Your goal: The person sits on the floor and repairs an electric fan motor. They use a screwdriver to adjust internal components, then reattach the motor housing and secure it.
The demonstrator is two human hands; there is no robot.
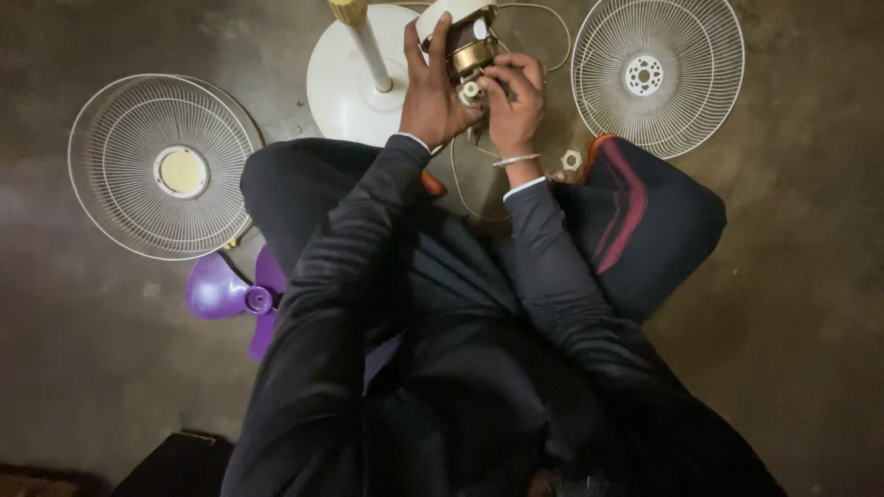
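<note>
Both hands raised together, left hand (429, 92) gripping, right hand (514, 101) pinching

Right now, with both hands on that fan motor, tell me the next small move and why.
Probably keep the left hand steadying the motor housing while the right hand works its fingertips on the small front hub. Both hands already grip the motor. Both grilles and the purple blade lie on the floor, and a small white nut sits beside the knee.
</note>
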